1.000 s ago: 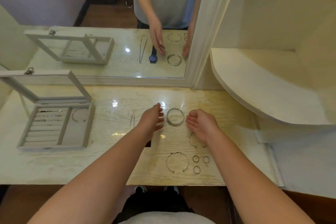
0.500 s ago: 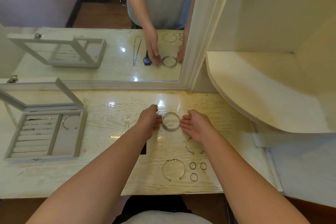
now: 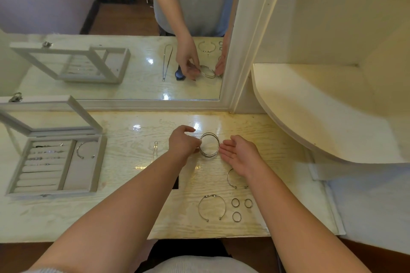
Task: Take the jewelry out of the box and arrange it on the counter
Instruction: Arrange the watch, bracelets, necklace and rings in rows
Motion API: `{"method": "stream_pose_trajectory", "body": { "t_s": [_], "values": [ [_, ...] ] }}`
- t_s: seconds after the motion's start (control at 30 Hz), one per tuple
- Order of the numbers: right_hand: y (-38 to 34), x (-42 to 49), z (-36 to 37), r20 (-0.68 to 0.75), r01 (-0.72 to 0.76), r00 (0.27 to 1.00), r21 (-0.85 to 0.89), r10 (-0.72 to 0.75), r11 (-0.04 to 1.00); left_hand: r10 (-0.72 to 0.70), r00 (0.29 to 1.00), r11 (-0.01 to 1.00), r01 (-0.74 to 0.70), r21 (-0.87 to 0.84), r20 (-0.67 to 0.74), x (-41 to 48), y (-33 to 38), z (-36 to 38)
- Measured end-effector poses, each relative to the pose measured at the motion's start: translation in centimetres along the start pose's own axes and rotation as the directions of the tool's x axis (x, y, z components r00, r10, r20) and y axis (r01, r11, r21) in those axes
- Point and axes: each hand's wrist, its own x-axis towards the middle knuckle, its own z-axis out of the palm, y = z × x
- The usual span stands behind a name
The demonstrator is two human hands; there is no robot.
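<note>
A stack of thin silver bangles (image 3: 209, 145) lies on the counter's middle. My left hand (image 3: 183, 143) pinches their left rim with its fingertips. My right hand (image 3: 238, 155) lies palm up with straight fingers, its tips at the bangles' right rim. The open grey jewelry box (image 3: 13, 180) sits at the left; it holds a cuff bracelet (image 3: 86, 149) and several small pieces (image 3: 46, 153) in its ring rolls. Laid out on the counter are a chain (image 3: 154, 153), a cuff (image 3: 211, 207), a second cuff (image 3: 230, 178) partly under my right wrist, and three rings (image 3: 236, 216).
A dark watch (image 3: 176, 183) shows from under my left forearm. A mirror (image 3: 133, 68) stands along the counter's back edge and reflects the hands. A curved cream shelf (image 3: 310, 117) juts out at the right, above the counter's end. The counter's front edge runs just below the rings.
My left fingers have closed onto the bangles' left rim, and my right hand has drawn up to their right side. The camera has tipped down a little.
</note>
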Motion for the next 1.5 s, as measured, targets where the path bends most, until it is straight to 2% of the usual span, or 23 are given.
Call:
{"method": "stream_pose_trajectory", "body": {
  "t_s": [0.17, 0.37, 0.47, 0.8, 1.0, 1.23, 1.5],
  "values": [
    [0.0, -0.3, -0.3, 0.020, 0.067, 0.998, -0.030, -0.066, 0.997, 0.005, 0.998, 0.999, -0.002, -0.044, 0.055, -0.6, 0.9, -1.1],
    [0.5, -0.7, 0.6, 0.075, 0.238, 0.971, -0.220, -0.227, 0.946, -0.025, 0.993, 0.988, 0.042, -0.148, 0.114, -1.8, 1.0, -2.9],
    [1.0, -1.1, 1.4, 0.129, 0.297, 0.953, -0.255, -0.272, 0.920, -0.044, 0.992, 0.980, 0.067, -0.185, 0.121, -2.4, 0.7, -4.0],
    [2.6, -2.9, 5.5, 0.247, 0.282, 0.943, -0.242, -0.223, 0.928, -0.050, 0.997, 0.950, 0.066, -0.304, 0.061, -3.8, -1.8, -9.1],
    [4.7, -3.7, 9.4, 0.312, 0.330, 0.920, -0.291, -0.237, 0.898, -0.068, 0.998, 0.931, 0.067, -0.358, 0.009, -3.6, -3.4, -13.6],
    [8.7, -4.6, 16.0, 0.263, 0.328, 0.931, -0.307, -0.251, 0.893, -0.055, 0.998, 0.923, 0.047, -0.383, -0.009, -2.0, -5.3, -20.7],
    [13.7, -5.5, 24.8, 0.137, 0.338, 0.941, -0.344, -0.309, 0.876, 0.005, 0.998, 0.961, -0.022, -0.277, -0.059, 1.0, -6.3, -29.6]
  ]
}}
